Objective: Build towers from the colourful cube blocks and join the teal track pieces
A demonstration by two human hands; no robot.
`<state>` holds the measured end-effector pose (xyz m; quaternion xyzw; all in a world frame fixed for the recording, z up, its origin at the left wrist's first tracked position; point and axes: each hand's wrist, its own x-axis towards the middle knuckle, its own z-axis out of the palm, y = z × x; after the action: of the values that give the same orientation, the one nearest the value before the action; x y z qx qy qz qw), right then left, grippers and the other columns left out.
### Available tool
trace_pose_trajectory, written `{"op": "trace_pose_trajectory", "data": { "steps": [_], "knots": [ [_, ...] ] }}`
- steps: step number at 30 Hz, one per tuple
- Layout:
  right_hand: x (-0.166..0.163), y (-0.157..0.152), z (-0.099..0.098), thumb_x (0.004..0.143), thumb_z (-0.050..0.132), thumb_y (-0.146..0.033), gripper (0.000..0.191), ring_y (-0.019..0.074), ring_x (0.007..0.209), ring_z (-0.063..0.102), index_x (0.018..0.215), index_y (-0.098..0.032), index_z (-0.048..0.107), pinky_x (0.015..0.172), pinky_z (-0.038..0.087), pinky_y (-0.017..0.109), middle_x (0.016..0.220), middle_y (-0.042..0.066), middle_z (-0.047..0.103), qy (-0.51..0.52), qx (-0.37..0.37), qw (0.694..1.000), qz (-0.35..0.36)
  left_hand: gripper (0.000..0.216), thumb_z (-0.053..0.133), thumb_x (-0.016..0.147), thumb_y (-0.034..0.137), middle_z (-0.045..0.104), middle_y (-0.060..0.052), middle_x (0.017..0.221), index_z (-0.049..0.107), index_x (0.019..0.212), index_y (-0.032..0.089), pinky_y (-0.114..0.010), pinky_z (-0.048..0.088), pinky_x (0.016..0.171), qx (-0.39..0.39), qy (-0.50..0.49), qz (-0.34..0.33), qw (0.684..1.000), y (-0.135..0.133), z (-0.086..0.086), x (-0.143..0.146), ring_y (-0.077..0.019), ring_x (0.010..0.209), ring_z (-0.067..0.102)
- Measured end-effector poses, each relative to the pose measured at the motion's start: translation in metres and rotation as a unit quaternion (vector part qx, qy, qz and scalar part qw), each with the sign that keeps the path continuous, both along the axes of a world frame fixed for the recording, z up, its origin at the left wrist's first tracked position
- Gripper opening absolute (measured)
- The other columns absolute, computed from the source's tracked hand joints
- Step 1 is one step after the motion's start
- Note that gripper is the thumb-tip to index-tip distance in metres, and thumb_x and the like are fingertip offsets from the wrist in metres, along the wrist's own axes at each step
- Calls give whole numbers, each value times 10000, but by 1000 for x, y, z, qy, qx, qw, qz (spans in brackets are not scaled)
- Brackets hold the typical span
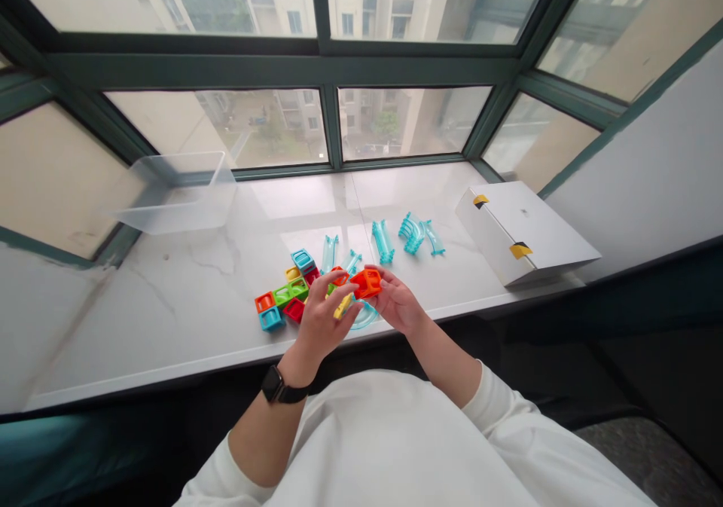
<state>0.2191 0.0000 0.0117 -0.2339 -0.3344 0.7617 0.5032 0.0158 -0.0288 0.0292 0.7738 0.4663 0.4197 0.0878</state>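
An orange-red toy block (368, 284) with open, hollow sides is held above the sill between the fingers and thumb of my right hand (402, 303). My left hand (324, 315), with a black watch on its wrist, is at the left side of this block. Its fingers are spread and curved; whether the fingertips touch the block is hard to tell. Below and behind the left hand lie red, green, blue, orange and yellow blocks, partly covered by it. A yellow piece (342, 307) shows between its fingers and thumb.
Clear blue track pieces (382, 242) lie on the white sill (215, 296) beyond my hands, with a curved one (364, 316) underneath. A transparent plastic bin (186, 217) stands back left. On the right is a white box (531, 228) with yellow-black tabs. Windows rise behind.
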Motion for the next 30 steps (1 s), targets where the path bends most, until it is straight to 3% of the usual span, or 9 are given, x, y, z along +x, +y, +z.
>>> {"op": "trace_pose_trajectory", "data": {
  "steps": [3,10,16,22,26,30],
  "knots": [
    [-5,-1,6,900,835,-462,479,242,1151,732,1326,-288,701,1026,609,419,1264,66,753,-13,26,1000,0,180,668,1003,348,660,-115,1391,722,1166,297,-550,540,1126,8,10,-11,1000,2,4,5,-317,1330,619],
    [-4,-2,9,827,920,-436,617,263,1237,695,1388,-316,691,1069,583,413,1371,57,723,-86,88,992,-19,150,663,1019,372,708,-119,1331,740,1095,267,-518,587,1059,-1,-21,-2,1000,7,-7,6,-290,1234,684],
    [-1,-5,2,830,919,-423,685,242,1147,722,1441,-302,634,1013,606,387,1266,55,753,-108,80,990,-28,164,698,1004,412,739,-107,1287,718,1005,250,-455,626,985,-19,-66,-1,998,8,-14,11,-258,1147,734],
    [-2,-18,-9,870,870,-527,418,217,1043,727,1140,-271,681,975,620,393,1141,38,742,-79,19,996,-48,149,724,989,371,764,-95,1300,650,928,257,-500,591,1016,-1,-40,3,999,5,-13,18,-276,1182,729],
    [8,-21,-18,855,865,-573,429,219,977,720,1078,-244,706,950,616,405,1069,47,752,-111,21,992,-59,203,719,994,398,762,-111,1309,614,1099,259,-497,586,1018,-31,-50,-10,998,0,-17,23,-285,1194,728],
    [40,-12,-30,827,857,-613,472,226,935,708,1071,-239,704,876,616,386,1031,50,760,-240,27,955,-175,387,688,1013,403,743,-104,1306,572,1354,263,-453,565,1049,-61,-40,5,997,1,-26,15,-271,1212,708]
  ]
}}
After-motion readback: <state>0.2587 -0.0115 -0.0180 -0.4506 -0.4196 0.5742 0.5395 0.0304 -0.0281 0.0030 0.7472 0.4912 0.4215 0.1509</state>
